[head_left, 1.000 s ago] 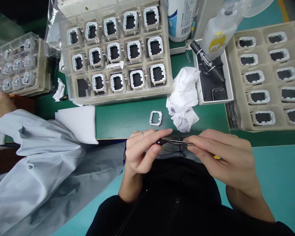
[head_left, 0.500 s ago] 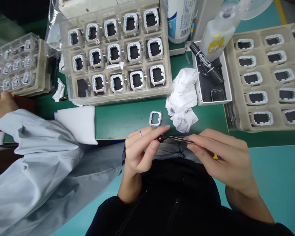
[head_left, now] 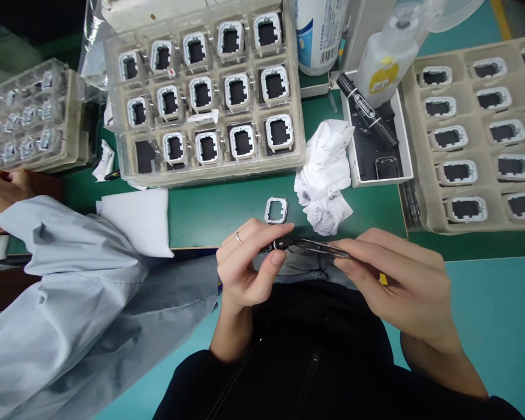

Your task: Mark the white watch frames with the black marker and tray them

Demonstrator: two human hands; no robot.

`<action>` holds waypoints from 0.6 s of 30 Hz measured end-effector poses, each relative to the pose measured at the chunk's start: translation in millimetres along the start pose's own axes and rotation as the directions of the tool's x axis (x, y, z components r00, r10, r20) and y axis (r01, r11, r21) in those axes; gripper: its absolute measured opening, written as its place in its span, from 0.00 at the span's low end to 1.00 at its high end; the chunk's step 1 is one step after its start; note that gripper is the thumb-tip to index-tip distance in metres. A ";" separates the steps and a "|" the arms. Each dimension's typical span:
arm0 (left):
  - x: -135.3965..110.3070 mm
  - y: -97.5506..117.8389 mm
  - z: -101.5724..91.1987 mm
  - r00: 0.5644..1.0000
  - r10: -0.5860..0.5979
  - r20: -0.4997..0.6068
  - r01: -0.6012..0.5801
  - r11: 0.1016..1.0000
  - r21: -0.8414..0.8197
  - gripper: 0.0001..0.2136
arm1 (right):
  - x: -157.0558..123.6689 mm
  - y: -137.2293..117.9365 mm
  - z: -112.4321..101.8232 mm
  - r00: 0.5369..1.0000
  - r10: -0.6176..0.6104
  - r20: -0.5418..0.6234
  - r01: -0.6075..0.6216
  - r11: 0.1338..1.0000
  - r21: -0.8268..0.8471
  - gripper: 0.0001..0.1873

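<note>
Two grips: tweezers (head_left: pixel 321 248) are held by the right hand (head_left: pixel 400 289), a small dark part (head_left: pixel 282 244) at their tip is pinched by the left hand (head_left: pixel 245 265); steadiness is required.

Tweezers (head_left: pixel 321 248) pinched in right hand (head_left: pixel 398 280), tips at small dark part (head_left: pixel 282 243) gripped by left hand (head_left: pixel 245 262). Just beyond the grip, loose watch frame (head_left: pixel 276 210); beyond and rightward, crumpled tissue (head_left: pixel 326 175); farther beyond, tray of frames (head_left: pixel 210 176).
</note>
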State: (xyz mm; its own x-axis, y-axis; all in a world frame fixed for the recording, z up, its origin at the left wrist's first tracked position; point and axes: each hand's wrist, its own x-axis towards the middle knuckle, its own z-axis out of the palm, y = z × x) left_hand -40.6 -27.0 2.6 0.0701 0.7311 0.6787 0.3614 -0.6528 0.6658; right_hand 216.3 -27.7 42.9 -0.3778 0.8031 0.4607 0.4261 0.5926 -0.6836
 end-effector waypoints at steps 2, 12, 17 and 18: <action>0.1 0.2 0.2 1.000 -0.002 -0.002 0.002 1.000 0.008 0.13 | -0.5 0.6 0.6 1.000 -0.003 -0.004 0.003 1.000 0.005 0.12; 0.9 2.8 1.0 1.000 0.005 -0.008 -0.005 1.000 0.022 0.12 | -1.6 0.5 1.3 1.000 -0.002 0.018 0.002 1.000 -0.029 0.11; 2.3 3.3 3.0 0.999 0.034 -0.015 -0.033 0.999 0.022 0.12 | -0.6 -1.9 -0.4 1.000 -0.017 0.017 0.019 0.996 -0.082 0.09; 2.1 3.0 3.5 0.999 0.035 -0.015 -0.034 0.999 0.022 0.12 | -0.5 -2.1 -0.5 1.000 -0.023 0.012 0.023 0.996 -0.091 0.10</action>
State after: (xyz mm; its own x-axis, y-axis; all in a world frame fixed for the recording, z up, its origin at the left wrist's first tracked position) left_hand -36.2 -26.8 4.9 0.0684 0.7049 0.7060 0.3795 -0.6729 0.6350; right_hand 216.0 -29.3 44.4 -0.3968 0.7888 0.4694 0.4903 0.6144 -0.6181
